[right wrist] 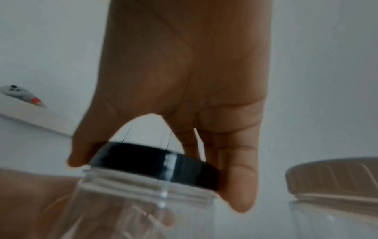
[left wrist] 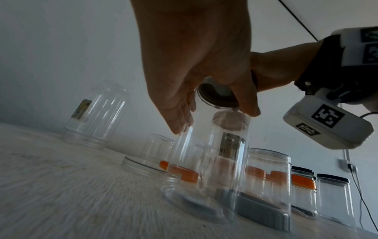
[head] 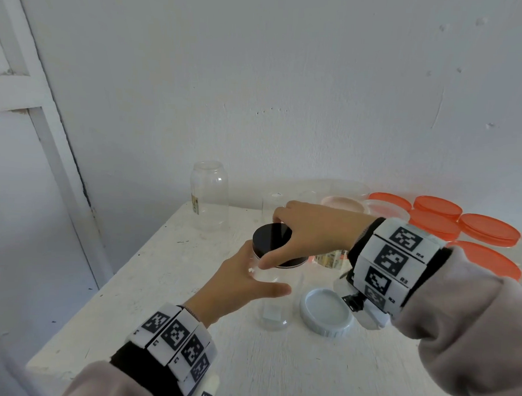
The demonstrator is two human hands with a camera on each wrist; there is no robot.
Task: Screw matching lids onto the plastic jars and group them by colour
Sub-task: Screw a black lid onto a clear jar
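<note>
A clear plastic jar [head: 271, 303] stands upright in the middle of the white table [head: 160, 283]. My left hand [head: 247, 276] holds its upper wall, thumb in front and fingers behind. A black lid [head: 271, 238] sits on the jar's mouth, and my right hand [head: 300, 237] grips its rim from above. In the right wrist view the black lid [right wrist: 155, 161] lies slightly tilted, with the jar's threaded neck [right wrist: 143, 182] still showing below it. From the left wrist, the jar [left wrist: 208, 161] rises under my left hand [left wrist: 194, 72].
A grey lid [head: 326, 313] lies upside down right of the jar. Several orange lids [head: 488, 230] sit at the back right. An empty lidless jar [head: 209, 195] stands at the back left. Black-lidded jars [left wrist: 333, 194] stand further right. A wall runs behind the table.
</note>
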